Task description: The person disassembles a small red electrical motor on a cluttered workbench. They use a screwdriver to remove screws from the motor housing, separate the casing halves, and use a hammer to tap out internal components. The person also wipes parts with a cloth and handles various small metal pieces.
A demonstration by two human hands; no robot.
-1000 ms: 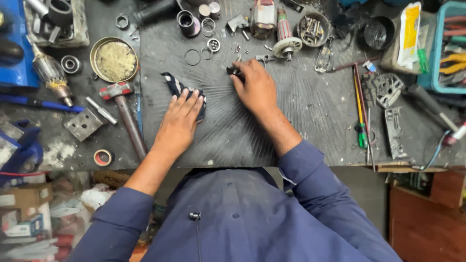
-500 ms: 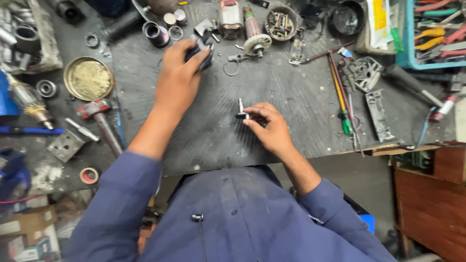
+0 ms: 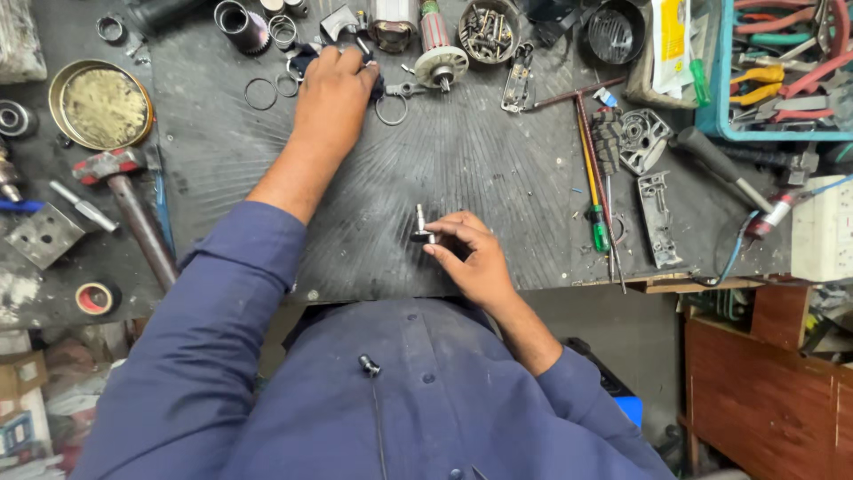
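My right hand (image 3: 469,253) pinches a small metal shaft with a dark gear (image 3: 422,228), held upright just above the black rubber mat (image 3: 373,187) near its front edge. My left hand (image 3: 333,89) is stretched to the far side of the mat and closed over a dark blue pair of pliers (image 3: 306,55), most of it hidden under my fingers. Loose metal rings (image 3: 260,92) lie beside that hand, and a motor armature (image 3: 437,43) stands just to its right.
A hammer (image 3: 124,191) and a round brass tin (image 3: 99,102) sit at the left. A bowl of screws (image 3: 488,28), a green screwdriver (image 3: 593,191), grey metal housing parts (image 3: 649,169) and a teal tray of pliers (image 3: 782,71) fill the right. A tape roll (image 3: 93,298) lies low left.
My left hand has stayed at the far edge on the dark tool. My right hand keeps the small shaft, now slightly nearer the front edge; the camera view has shifted.
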